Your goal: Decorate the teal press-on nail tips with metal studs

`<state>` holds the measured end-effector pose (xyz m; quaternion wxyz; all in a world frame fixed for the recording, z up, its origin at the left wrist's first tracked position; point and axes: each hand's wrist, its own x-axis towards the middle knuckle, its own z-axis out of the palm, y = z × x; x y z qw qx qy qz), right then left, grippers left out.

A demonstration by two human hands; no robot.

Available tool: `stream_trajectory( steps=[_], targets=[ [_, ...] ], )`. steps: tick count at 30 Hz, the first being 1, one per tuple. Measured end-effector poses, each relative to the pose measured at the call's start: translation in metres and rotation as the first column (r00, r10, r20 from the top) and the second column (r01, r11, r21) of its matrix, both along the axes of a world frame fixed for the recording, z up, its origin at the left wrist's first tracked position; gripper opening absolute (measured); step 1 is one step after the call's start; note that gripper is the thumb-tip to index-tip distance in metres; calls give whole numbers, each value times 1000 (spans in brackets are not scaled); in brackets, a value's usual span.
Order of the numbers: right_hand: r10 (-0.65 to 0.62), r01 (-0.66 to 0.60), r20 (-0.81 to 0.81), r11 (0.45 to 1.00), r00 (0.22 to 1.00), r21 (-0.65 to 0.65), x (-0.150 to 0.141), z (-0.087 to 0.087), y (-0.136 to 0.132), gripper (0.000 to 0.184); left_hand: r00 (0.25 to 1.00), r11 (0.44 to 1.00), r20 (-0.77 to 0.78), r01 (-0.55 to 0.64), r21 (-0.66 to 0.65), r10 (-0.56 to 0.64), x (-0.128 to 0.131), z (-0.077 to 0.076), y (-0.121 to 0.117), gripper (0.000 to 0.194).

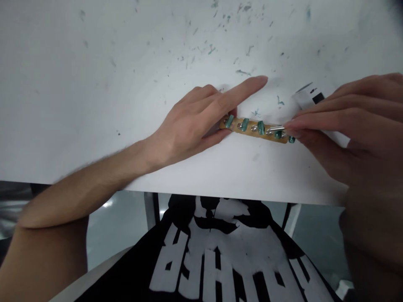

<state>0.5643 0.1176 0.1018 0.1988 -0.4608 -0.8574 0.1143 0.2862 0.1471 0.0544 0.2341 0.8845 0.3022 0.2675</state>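
Observation:
A narrow tan strip (252,130) set with several teal components and silver solder points lies flat on the white table (94,84). My left hand (195,121) rests on the table and pinches the strip's left end between thumb and middle finger, index finger stretched out past it. My right hand (346,126) comes in from the right, fingers pressed together on the strip's right end. A thin silver metal piece (277,128) lies under those fingertips; what they hold exactly is hidden.
The table top is speckled with small teal and dark scraps, densest near the top middle. A white-and-black object (307,98) peeks out behind my right fingers. The table's near edge runs just above my black printed shirt (220,260).

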Motion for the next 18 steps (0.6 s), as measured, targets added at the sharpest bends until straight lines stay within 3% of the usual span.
stream_trajectory(
  steps=[3, 7, 18],
  targets=[
    [18, -18, -6, 1000, 1000, 9, 1, 0, 2, 10, 1000, 1000, 14, -6, -2, 6, 0, 1, 0, 54],
    [29, -29, 1, 998, 1000, 53, 0, -1, 6, 14, 999, 999, -37, -11, -38, 10, -1, 2, -1, 55],
    [73, -73, 2, 993, 997, 93, -4, -3, 9, 18, 1000, 1000, -2, 0, 0, 0, 0, 3, -1, 53]
  ],
)
